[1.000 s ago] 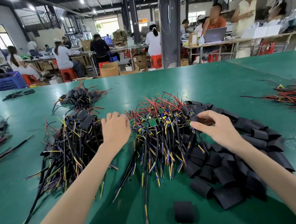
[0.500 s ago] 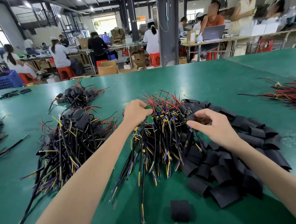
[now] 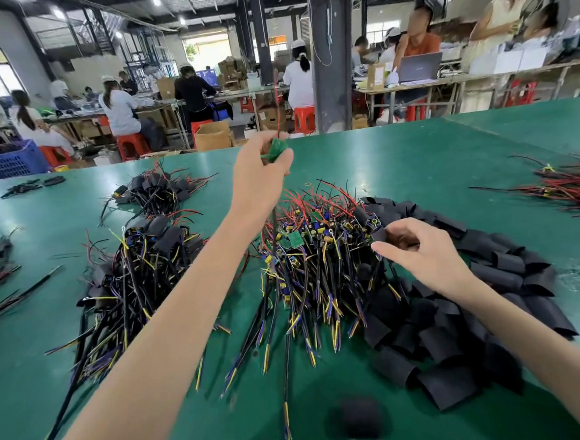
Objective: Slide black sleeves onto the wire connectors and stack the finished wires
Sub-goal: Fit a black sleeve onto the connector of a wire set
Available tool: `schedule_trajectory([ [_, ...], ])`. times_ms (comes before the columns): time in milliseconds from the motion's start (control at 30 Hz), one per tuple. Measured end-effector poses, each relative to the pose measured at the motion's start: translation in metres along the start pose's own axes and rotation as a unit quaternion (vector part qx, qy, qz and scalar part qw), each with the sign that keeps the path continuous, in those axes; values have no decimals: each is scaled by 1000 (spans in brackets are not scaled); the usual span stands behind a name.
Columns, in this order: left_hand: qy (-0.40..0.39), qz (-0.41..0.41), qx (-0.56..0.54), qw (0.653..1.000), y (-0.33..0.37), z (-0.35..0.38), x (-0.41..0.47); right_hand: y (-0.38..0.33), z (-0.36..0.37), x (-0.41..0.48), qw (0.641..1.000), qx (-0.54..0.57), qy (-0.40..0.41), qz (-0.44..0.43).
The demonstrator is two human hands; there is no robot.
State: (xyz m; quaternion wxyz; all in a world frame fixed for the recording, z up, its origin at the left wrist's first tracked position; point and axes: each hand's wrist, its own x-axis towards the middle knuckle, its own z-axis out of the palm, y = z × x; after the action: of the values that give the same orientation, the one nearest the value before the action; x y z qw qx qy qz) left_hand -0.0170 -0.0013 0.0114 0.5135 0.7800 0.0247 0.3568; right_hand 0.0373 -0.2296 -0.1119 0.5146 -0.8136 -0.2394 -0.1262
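A done stack [image 3: 140, 264] lies left on the surface [image 3: 415, 163]. The left hand [image 3: 261, 177] grips one wire [image 3: 285, 385], held up over the pile [image 3: 318, 252]. The right hand [image 3: 425, 258] pinches a sleeve [image 3: 380, 235]. Next, the sleeve should slide over that wire's green end [image 3: 275, 148].

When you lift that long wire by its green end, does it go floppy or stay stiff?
Probably floppy: the wire dangles straight down from the left hand rather than sticking out. It likely weighs little, since fingertips alone hold its green board. It may snag, as it hangs against the wire pile.
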Motion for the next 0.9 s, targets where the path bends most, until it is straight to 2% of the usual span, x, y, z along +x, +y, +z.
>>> schedule_trajectory([
  [133, -34, 118, 111, 986, 18, -12, -10, 1, 1, 1, 1000, -20, 1, -14],
  [233, -19, 232, 182, 955, 21, -21, -26, -1, 2, -2, 998, -44, 0, -49],
  [300, -26, 266, 228, 936, 10, -28, -36, -2, 2, -4, 996, -52, -16, -69],
  [400, -44, 247, 278, 927, -23, -35, -54, -3, 2, -5, 994, -64, -32, -87],
  [533, -56, 221, 258, 939, -64, -42, -78, -4, 6, -6, 992, -65, -37, -98],
  [900, -56, 188, 213, 957, -74, -39, -96, -10, 5, -10, 992, -54, -46, -109],
])
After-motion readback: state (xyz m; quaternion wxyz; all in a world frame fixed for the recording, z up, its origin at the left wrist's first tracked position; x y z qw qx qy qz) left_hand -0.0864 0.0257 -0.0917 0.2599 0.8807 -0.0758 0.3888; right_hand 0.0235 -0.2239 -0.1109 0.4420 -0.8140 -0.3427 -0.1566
